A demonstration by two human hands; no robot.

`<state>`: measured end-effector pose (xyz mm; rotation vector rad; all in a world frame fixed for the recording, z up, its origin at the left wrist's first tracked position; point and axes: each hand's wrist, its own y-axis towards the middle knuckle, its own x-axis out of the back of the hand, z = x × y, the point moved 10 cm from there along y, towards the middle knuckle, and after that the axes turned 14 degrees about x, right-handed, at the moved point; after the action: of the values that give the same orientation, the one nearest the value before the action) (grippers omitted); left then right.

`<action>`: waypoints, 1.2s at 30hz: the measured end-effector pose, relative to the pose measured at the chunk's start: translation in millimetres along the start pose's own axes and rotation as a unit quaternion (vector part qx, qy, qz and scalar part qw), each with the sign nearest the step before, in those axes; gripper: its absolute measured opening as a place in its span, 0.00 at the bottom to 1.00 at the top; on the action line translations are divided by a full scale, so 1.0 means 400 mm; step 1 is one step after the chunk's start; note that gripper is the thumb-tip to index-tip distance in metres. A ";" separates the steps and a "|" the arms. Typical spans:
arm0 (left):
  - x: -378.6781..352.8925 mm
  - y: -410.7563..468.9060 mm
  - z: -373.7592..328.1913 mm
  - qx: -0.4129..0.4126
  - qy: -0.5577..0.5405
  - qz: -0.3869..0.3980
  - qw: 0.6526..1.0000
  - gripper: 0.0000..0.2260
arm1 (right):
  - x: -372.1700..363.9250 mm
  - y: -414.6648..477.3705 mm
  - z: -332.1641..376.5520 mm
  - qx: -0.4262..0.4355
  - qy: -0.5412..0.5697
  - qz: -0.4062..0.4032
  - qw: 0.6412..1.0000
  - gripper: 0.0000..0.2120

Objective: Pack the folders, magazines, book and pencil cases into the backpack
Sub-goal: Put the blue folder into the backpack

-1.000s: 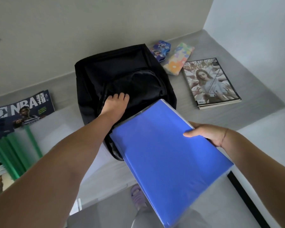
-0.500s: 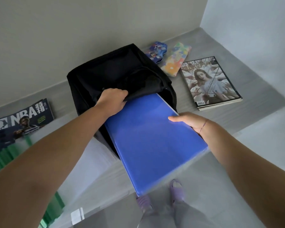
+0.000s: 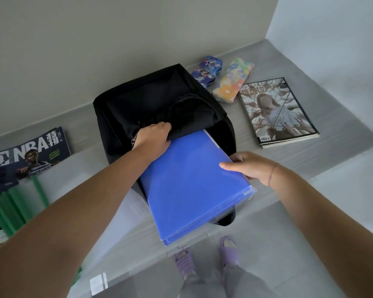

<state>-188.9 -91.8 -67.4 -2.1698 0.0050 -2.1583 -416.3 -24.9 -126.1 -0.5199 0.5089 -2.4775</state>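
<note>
on grey counter [image 3: 323, 155], blue folder [image 3: 194, 186] points lengthwise into black backpack [image 3: 159, 100].

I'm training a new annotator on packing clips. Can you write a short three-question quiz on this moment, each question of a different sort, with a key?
1. True or false: the blue folder is fully inside the black backpack.
2. Multiple choice: what is the left hand doing? A) resting flat on the NBA magazine B) gripping the backpack's opening flap C) lifting the floral pencil case
3. Fill in: the right hand holds the folder by its ____ edge.

Key:
1. False; only its far end is under the flap, most of it sticks out.
2. B
3. right
</note>
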 end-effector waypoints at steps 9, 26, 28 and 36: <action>-0.040 0.020 0.002 0.062 -0.095 0.032 0.993 0.10 | 0.015 -0.058 -0.069 0.025 0.019 -0.183 0.983 0.09; -0.025 0.006 0.067 0.127 -0.261 0.032 0.956 0.06 | -0.031 0.141 0.023 -0.016 0.024 -0.174 0.984 0.19; -0.042 0.003 0.076 0.146 -0.291 0.057 0.944 0.05 | -0.054 0.141 -0.001 -0.037 -0.003 -0.143 0.989 0.13; -0.048 0.009 0.046 0.156 -0.307 0.135 0.929 0.02 | -0.079 0.172 0.014 -0.079 0.037 -0.204 0.975 0.06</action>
<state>-170.7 -93.1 -86.8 -2.3711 -0.0694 -1.1795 -359.3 -61.4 -160.6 -0.6508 0.6926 -2.8706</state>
